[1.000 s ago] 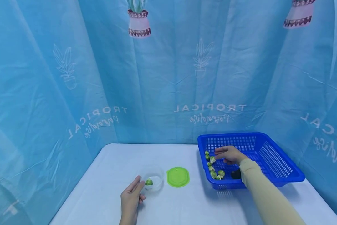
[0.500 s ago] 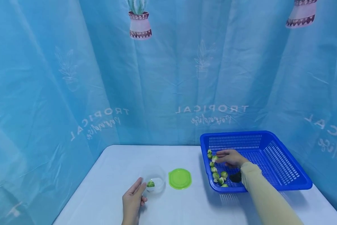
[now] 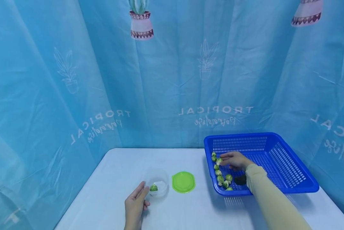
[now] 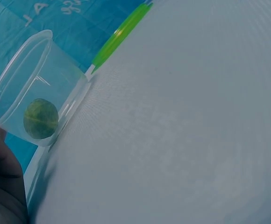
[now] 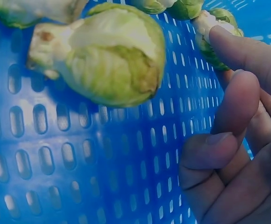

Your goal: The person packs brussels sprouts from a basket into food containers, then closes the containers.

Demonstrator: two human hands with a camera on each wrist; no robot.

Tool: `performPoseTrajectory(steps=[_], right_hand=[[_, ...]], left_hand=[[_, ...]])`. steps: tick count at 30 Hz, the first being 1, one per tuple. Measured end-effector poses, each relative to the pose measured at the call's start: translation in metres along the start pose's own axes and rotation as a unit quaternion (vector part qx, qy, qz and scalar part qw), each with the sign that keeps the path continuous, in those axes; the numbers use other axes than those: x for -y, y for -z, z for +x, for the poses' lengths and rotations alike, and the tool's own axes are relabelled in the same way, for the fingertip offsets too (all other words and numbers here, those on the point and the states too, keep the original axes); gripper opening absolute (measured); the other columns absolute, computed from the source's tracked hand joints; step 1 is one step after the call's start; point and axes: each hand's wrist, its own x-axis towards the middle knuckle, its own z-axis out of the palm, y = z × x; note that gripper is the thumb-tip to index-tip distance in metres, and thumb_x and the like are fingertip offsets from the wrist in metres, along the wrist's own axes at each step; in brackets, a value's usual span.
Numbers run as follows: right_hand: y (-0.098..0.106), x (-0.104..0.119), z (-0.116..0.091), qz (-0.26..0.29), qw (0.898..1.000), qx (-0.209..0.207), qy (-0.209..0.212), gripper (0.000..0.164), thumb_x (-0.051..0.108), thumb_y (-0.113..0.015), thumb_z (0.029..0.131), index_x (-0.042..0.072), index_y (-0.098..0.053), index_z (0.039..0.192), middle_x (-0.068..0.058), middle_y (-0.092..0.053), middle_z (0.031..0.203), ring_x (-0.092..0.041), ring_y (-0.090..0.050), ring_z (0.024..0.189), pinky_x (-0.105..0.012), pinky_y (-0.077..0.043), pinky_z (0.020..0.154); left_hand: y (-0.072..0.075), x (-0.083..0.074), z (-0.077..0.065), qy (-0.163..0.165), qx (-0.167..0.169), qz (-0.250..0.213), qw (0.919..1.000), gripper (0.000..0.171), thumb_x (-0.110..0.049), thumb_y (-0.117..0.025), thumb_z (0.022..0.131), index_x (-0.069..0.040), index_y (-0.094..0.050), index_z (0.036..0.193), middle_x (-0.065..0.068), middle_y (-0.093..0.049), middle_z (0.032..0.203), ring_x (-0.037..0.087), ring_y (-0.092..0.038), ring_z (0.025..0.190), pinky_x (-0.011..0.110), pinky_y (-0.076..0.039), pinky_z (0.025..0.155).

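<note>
My left hand (image 3: 135,206) holds the left side of a clear plastic tub (image 3: 162,182), thumb and fingers at its rim. One Brussels sprout (image 4: 41,118) lies inside the tub. Inside the blue basket (image 3: 298,171), my right hand (image 3: 235,160) pinches a Brussels sprout (image 5: 219,35) between thumb and fingers near the left wall. Its other fingers are curled in the right wrist view. Several more sprouts lie along the basket's left side, one of them a large pale-green sprout (image 5: 112,56) close to the right wrist camera.
A round green lid (image 3: 183,182) lies flat on the white table (image 3: 126,166), between tub and basket. A dark object (image 3: 240,180) shows beside the right sleeve's cuff. Blue printed curtains (image 3: 166,95) hang around the back and sides.
My right hand has closed in on the sprout by the basket's left wall, its fingers now at it. The left hand stays at the tub. The whole view has shifted slightly.
</note>
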Motion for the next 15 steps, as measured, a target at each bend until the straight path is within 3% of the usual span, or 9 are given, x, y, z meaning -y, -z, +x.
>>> performPoseTrajectory(steps=[6, 15], right_hand=[[0.0, 0.003, -0.003, -0.001, 1.0, -0.011, 0.025, 0.055, 0.012, -0.082, 0.092, -0.004, -0.063, 0.141, -0.018, -0.07, 0.128, -0.02, -0.065, 0.078, -0.032, -0.054, 0.063], [0.002, 0.011, -0.002, 0.003, 0.999, -0.003, 0.046, 0.057, 0.016, -0.084, 0.092, -0.005, -0.063, 0.141, -0.016, -0.071, 0.125, -0.015, -0.052, 0.057, -0.028, -0.041, 0.05]], left_hand=[[-0.002, 0.001, -0.001, -0.002, -0.005, -0.002, 1.0, 0.058, -0.024, -0.081, 0.097, -0.001, -0.06, 0.146, 0.023, -0.06, 0.143, 0.012, -0.06, 0.052, 0.021, -0.048, 0.044], [-0.002, -0.001, -0.001, -0.006, -0.006, -0.006, 0.9999, 0.057, -0.022, -0.081, 0.097, 0.0, -0.06, 0.145, 0.024, -0.059, 0.143, 0.012, -0.06, 0.051, 0.021, -0.048, 0.044]])
